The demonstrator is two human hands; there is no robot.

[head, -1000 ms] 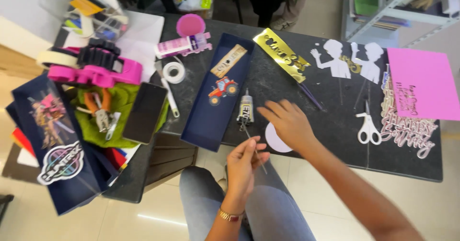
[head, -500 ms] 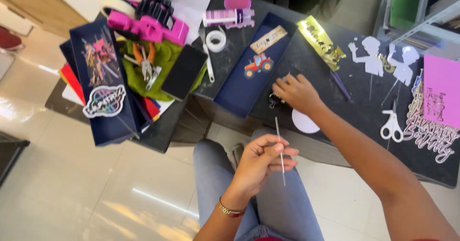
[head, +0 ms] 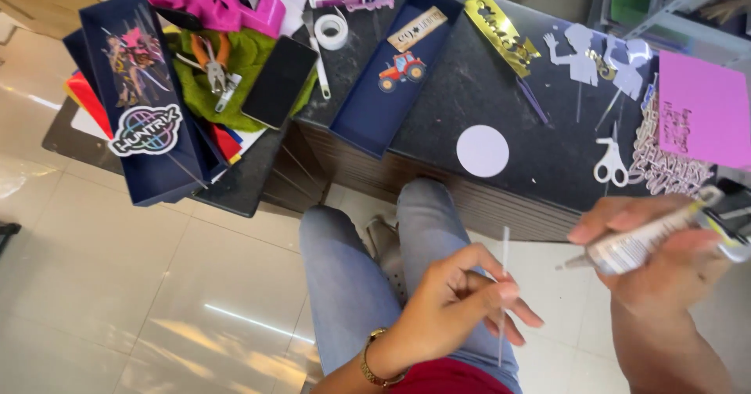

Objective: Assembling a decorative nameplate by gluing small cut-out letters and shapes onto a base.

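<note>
My left hand (head: 458,300) pinches a thin white stick (head: 503,269) upright over my lap, a gold bracelet on its wrist. My right hand (head: 665,253) grips a white glue tube (head: 637,241) with its nozzle pointing left toward the stick, a short gap between them. A white paper circle (head: 483,150) lies on the dark table (head: 485,97) just above my knees.
On the table lie white-handled scissors (head: 610,163), a pink card (head: 702,108), white paper figures (head: 583,50), a gold cutout (head: 501,32), a navy box lid with a tractor picture (head: 387,81), a tape roll (head: 332,30), a phone (head: 278,81), pliers (head: 211,61) and a pink tool (head: 215,3).
My right hand has left the table and come down to my lap holding the glue tube. The left hand keeps the stick, and the view has tilted further down.
</note>
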